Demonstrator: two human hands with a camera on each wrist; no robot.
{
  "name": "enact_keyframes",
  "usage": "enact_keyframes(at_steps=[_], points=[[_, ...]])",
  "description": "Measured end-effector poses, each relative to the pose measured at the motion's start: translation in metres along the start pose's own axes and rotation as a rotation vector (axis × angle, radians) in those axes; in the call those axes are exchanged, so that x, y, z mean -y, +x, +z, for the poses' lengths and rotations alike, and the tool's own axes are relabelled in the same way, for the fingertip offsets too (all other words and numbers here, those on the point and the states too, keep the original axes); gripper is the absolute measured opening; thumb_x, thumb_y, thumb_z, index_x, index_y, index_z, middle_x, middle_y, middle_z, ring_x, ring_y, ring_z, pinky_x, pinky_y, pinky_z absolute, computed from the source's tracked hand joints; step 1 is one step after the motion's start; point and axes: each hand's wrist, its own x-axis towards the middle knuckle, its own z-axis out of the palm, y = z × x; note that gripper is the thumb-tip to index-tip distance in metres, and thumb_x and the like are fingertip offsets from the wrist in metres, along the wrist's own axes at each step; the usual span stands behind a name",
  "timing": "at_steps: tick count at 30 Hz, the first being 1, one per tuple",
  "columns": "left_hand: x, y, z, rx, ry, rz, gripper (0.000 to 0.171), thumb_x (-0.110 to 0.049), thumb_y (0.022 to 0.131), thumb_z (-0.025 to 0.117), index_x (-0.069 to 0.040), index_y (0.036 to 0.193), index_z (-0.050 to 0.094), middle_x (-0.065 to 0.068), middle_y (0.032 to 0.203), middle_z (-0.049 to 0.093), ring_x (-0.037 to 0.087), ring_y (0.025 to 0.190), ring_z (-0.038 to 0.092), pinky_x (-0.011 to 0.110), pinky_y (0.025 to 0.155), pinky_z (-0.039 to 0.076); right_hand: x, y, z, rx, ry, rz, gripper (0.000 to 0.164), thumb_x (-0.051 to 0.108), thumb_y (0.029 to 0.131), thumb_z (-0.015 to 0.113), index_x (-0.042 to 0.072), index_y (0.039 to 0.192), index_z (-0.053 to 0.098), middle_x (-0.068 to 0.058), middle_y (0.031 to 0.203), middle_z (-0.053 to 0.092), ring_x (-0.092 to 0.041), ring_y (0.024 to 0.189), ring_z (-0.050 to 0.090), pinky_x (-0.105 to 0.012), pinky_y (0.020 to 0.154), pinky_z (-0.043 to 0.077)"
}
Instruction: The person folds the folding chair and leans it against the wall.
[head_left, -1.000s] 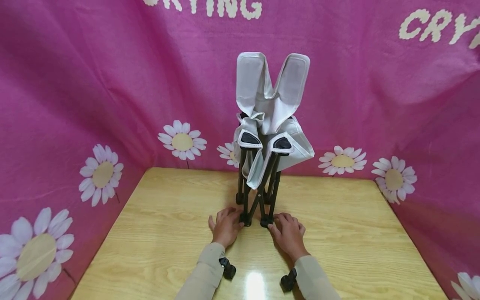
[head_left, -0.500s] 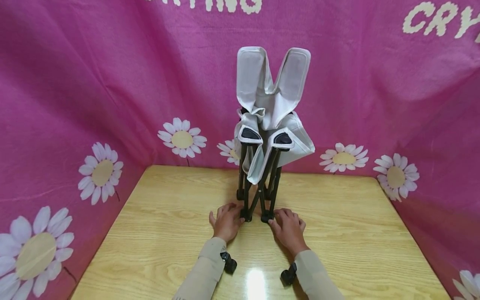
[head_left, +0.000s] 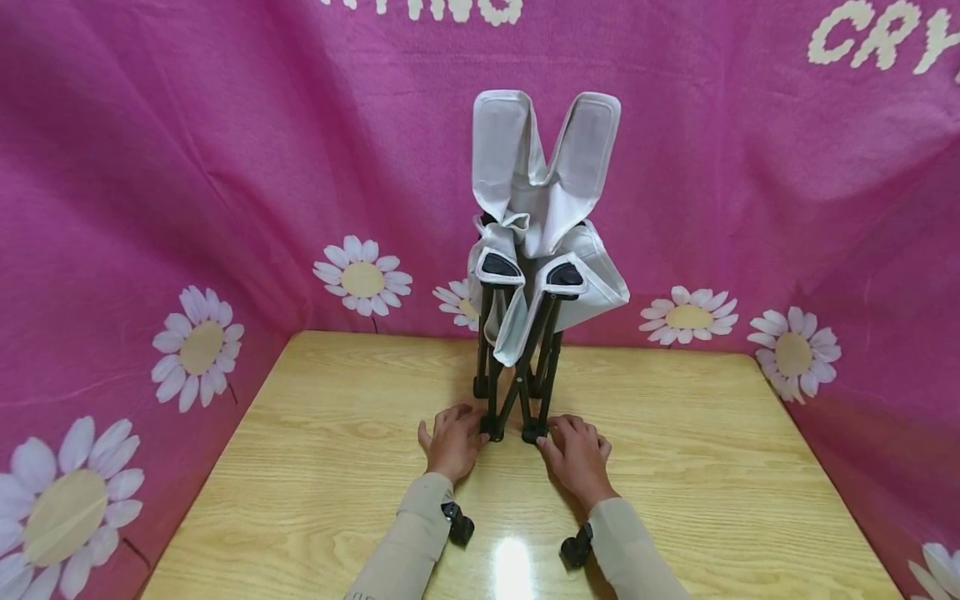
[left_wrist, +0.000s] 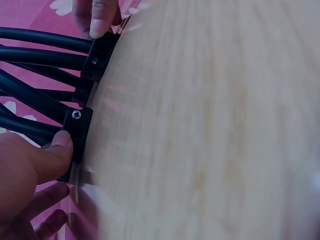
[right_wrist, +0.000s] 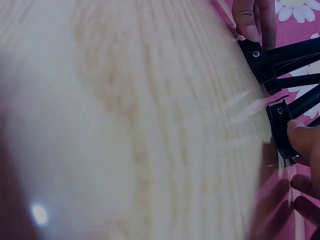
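A partly folded camp chair [head_left: 501, 154] with pale grey fabric and black tube legs stands upright on the table. Two fabric flaps stick up at its top in a V. Low at its front, my left hand [head_left: 452, 446] pinches the left front foot [left_wrist: 79, 130], thumb on the foot's face. My right hand [head_left: 579, 458] does likewise at the right front foot [right_wrist: 281, 127], its other fingers spread behind. Both wrist views show a screw in each black foot bracket. The two front feet stand close together, and the legs cross above them.
The chair is on a light wooden table [head_left: 337, 533] with a bright light reflection near its front. Pink cloth [head_left: 390, 150] printed with daisies and pale letters hangs behind and at both sides. Each sleeve cuff carries a small black camera [head_left: 461, 527].
The head view has tipped slightly, so the chair appears a little higher. Both hands stay at the front feet, and the chair keeps its shape.
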Motion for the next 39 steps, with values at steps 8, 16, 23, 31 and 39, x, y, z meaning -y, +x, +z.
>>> enact_keyframes(at_steps=[8,16,23,31,39], points=[[-0.003,0.001,0.001,-0.007,0.007,-0.013,0.036,-0.027,0.086,0.072,-0.029,0.122,0.067,0.002,0.133,0.055,0.029,0.125,0.040,0.070,0.103,0.006,-0.003,0.002,0.002,0.005,-0.001,0.003,0.034,0.035,0.092,0.065,0.015,0.119,0.064,-0.012,0.129,0.054,-0.037,0.117,0.045,-0.057,0.093,0.023],[-0.003,0.007,-0.001,-0.023,0.006,0.006,0.036,-0.027,0.086,0.072,-0.029,0.122,0.067,0.003,0.132,0.055,0.030,0.125,0.041,0.070,0.103,0.007,-0.002,0.009,-0.001,-0.017,-0.006,-0.008,0.034,0.035,0.092,0.065,0.015,0.119,0.064,-0.013,0.128,0.055,-0.037,0.115,0.046,-0.057,0.093,0.024],[-0.002,0.013,-0.001,-0.029,0.010,-0.001,0.035,-0.026,0.086,0.072,-0.030,0.121,0.067,0.002,0.132,0.056,0.029,0.125,0.041,0.071,0.103,0.007,0.001,0.014,-0.001,0.006,-0.012,0.006,0.036,0.035,0.092,0.065,0.015,0.121,0.064,-0.012,0.129,0.055,-0.037,0.119,0.044,-0.058,0.094,0.023],[0.000,0.016,0.004,-0.026,0.007,0.005,0.035,-0.028,0.086,0.072,-0.030,0.121,0.067,0.002,0.132,0.056,0.029,0.124,0.041,0.071,0.102,0.007,-0.002,0.015,-0.001,0.011,-0.017,0.011,0.035,0.036,0.092,0.064,0.016,0.120,0.064,-0.012,0.128,0.055,-0.037,0.116,0.045,-0.058,0.093,0.024],[0.000,0.018,0.004,-0.014,-0.002,-0.010,0.036,-0.027,0.086,0.072,-0.030,0.121,0.067,0.002,0.132,0.055,0.030,0.125,0.041,0.071,0.103,0.007,-0.003,0.018,0.000,0.036,-0.017,0.017,0.037,0.038,0.093,0.064,0.015,0.122,0.063,-0.012,0.130,0.054,-0.035,0.116,0.044,-0.057,0.094,0.023]])
